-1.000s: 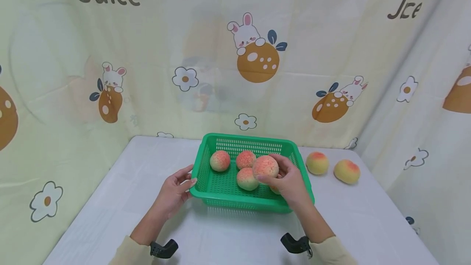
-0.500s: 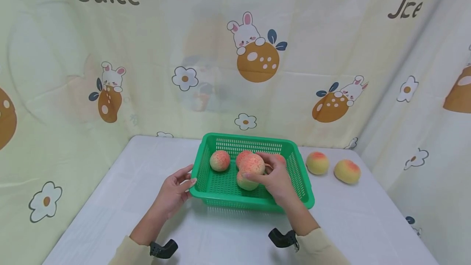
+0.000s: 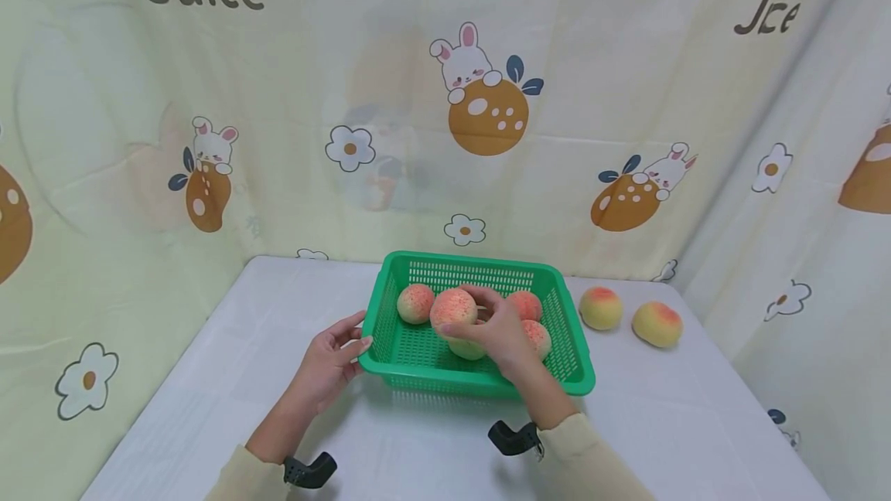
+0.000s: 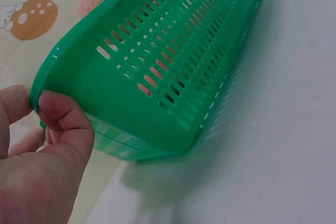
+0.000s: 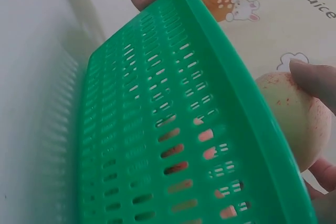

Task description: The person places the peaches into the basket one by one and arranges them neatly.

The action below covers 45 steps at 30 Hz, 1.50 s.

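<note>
"Over the green basket, what does the right hand have?"

"A round peach. That grip is closed just enough to pinch it between thumb and fingers. From the head view its skin is coral pink and speckled."

"Same from the right wrist?"

"No, that view shows a pale, greenish-cream flank with scattered red flecks, turned away from the head camera."

"And the left hand?"

"Its grip is pinched on the basket's rim by the near left corner. The left wrist view adds the outer wall, pierced with slots, pink showing through some of them."

"What's in the basket?"

"At least four more: a lower peach partly covered by the held one, two to the right, one to the left. Whether the held peach touches the lower one, I can't tell."

"Anything outside it?"

"Two yellow peaches with red-orange patches, on the white tabletop to the right. Behind everything hangs a cream curtain printed with rabbits, flowers and 'Juice'."
</note>
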Each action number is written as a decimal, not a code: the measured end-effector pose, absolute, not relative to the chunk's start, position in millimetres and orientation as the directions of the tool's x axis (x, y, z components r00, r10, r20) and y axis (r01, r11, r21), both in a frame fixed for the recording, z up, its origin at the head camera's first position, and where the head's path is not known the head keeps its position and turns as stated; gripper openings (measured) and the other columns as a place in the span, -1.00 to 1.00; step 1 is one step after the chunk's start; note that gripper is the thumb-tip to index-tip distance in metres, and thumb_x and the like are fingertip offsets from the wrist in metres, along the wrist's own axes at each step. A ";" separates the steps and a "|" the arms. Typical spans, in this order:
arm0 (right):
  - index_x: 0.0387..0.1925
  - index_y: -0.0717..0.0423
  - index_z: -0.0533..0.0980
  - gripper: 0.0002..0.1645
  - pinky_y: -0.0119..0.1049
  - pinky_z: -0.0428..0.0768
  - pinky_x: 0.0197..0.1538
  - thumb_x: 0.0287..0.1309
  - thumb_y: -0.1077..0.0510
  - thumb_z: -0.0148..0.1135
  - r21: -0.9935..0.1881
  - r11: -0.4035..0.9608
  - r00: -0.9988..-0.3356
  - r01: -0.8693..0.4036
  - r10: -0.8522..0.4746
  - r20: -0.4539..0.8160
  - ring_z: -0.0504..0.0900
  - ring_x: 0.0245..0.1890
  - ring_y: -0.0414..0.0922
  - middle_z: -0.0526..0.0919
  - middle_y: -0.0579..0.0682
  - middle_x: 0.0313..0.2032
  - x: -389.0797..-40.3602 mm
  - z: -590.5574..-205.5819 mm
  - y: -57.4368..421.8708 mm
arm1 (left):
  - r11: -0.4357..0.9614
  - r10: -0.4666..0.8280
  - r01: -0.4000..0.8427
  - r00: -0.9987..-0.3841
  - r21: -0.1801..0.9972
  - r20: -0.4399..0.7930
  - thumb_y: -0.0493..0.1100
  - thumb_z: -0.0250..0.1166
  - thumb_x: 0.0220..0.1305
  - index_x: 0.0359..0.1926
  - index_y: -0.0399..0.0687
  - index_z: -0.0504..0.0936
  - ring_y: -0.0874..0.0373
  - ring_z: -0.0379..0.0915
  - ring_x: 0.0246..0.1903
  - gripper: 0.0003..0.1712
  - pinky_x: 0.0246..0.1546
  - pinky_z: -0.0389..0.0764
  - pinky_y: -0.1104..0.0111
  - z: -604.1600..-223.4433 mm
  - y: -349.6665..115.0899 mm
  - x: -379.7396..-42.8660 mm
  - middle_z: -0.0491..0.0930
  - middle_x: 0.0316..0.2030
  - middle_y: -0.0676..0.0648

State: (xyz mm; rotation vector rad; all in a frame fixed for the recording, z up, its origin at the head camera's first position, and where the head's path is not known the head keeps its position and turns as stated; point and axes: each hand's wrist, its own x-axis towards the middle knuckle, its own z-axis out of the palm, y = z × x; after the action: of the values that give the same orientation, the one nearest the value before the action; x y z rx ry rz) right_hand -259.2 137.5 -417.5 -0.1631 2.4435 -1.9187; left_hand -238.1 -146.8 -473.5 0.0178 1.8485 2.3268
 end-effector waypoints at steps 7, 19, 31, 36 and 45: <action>0.22 -0.12 0.54 -0.21 -0.22 0.67 0.05 -0.10 0.04 0.68 -0.966 0.245 -0.988 -0.086 -0.146 0.051 0.58 0.08 -0.05 0.62 -0.06 0.17 -265.5 -419.9 126.3 | -0.222 0.133 -0.129 -0.986 0.966 -0.101 -0.33 0.26 0.42 0.52 -0.04 0.31 0.12 0.51 -0.06 -0.30 -0.16 0.73 0.42 -472.2 -147.7 -237.2 0.35 0.02 -0.07; 0.26 0.05 0.54 -0.17 -0.20 0.70 0.02 -0.09 0.04 0.67 -0.937 0.332 -0.980 -0.112 -0.194 0.048 0.62 0.01 -0.07 0.62 0.00 0.14 -274.8 -421.4 105.9 | -0.207 0.134 -0.119 -0.987 0.971 -0.092 -0.34 0.27 0.41 0.51 -0.06 0.32 0.15 0.50 -0.08 -0.30 -0.15 0.73 0.43 -472.9 -145.2 -238.8 0.36 0.01 -0.07; 0.34 -0.04 0.49 -0.05 -0.10 0.63 0.06 -0.12 -0.12 0.67 -0.879 0.473 -0.977 -0.062 -0.209 -0.044 0.56 0.06 -0.06 0.63 -0.06 0.15 -281.5 -422.3 89.4 | -0.196 0.128 -0.123 -0.987 0.973 -0.098 -0.34 0.26 0.42 0.50 -0.04 0.34 0.11 0.47 -0.05 -0.32 -0.15 0.73 0.42 -470.1 -143.8 -238.0 0.36 0.02 -0.08; 0.34 -0.09 0.49 -0.04 -0.01 0.61 0.14 -0.13 -0.16 0.66 -0.863 0.503 -0.974 -0.054 -0.216 -0.065 0.56 0.08 -0.06 0.64 -0.08 0.16 -284.9 -423.6 81.9 | -0.201 0.119 -0.124 -0.988 0.972 -0.102 -0.34 0.26 0.42 0.49 -0.01 0.36 0.09 0.48 -0.05 -0.33 -0.14 0.74 0.41 -472.3 -144.5 -238.6 0.37 0.02 -0.08; 0.16 -0.02 0.57 -0.26 -0.14 0.64 0.02 -0.09 0.02 0.68 -0.875 0.482 -0.967 -0.047 -0.240 -0.080 0.55 -0.05 -0.04 0.65 0.01 -0.01 -291.3 -427.6 68.6 | -0.201 0.116 -0.128 -0.988 0.971 -0.106 -0.34 0.25 0.43 0.50 -0.02 0.35 0.14 0.49 -0.09 -0.34 -0.13 0.74 0.41 -472.1 -145.8 -238.5 0.37 0.02 -0.08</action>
State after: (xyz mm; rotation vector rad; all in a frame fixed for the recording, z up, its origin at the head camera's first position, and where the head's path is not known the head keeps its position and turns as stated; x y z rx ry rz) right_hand -291.3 68.6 -427.6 -0.2487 2.5345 -1.4871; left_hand -238.5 -145.8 -472.1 -0.0145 1.8775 2.3196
